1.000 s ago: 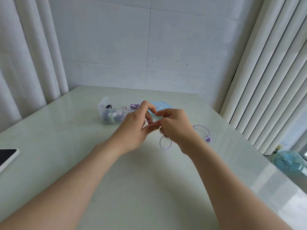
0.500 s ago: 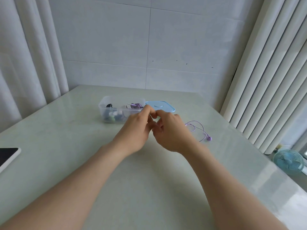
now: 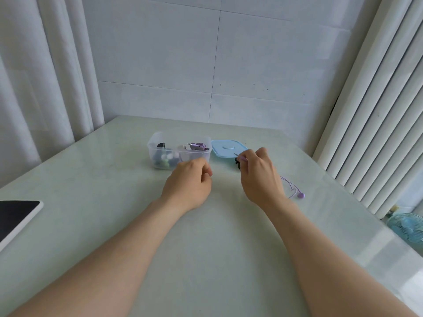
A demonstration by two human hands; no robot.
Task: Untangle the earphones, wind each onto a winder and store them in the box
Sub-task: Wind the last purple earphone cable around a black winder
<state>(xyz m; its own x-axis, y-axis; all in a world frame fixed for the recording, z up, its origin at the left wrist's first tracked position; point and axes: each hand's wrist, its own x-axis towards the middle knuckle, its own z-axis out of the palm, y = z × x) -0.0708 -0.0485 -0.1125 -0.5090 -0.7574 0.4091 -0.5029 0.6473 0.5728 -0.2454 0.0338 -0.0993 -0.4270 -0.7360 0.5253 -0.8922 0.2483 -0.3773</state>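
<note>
Purple cord (image 3: 288, 183) trails from the right hand (image 3: 258, 177) across the table (image 3: 210, 236) to an earbud (image 3: 301, 195) lying just beside the wrist, so this earphone looks loose rather than wound. That hand's fingers are curled round a small dark winder (image 3: 238, 161) and pinch the plug end (image 3: 238, 155) of the cord against it, just in front of the blue lid (image 3: 225, 148). The left hand (image 3: 190, 181) hovers near the clear box (image 3: 152, 146), fingers curled into a loose fist with nothing showing in it. Inside the box sits a purple earphone (image 3: 199, 146) already wound, with darker and pale green bundles beside it, too blurred to count. My reading is that most sets are stored and this one is only at the start of its winding. It then has to go in the box, and the lid, lying off beside the box, has to go on. A dark-screened tablet (image 3: 16, 216) lies at the left table edge, well apart, and a small fan (image 3: 407, 227) stands beyond the right edge. The likeliest hindrance is the slack cord catching under the right wrist.
</note>
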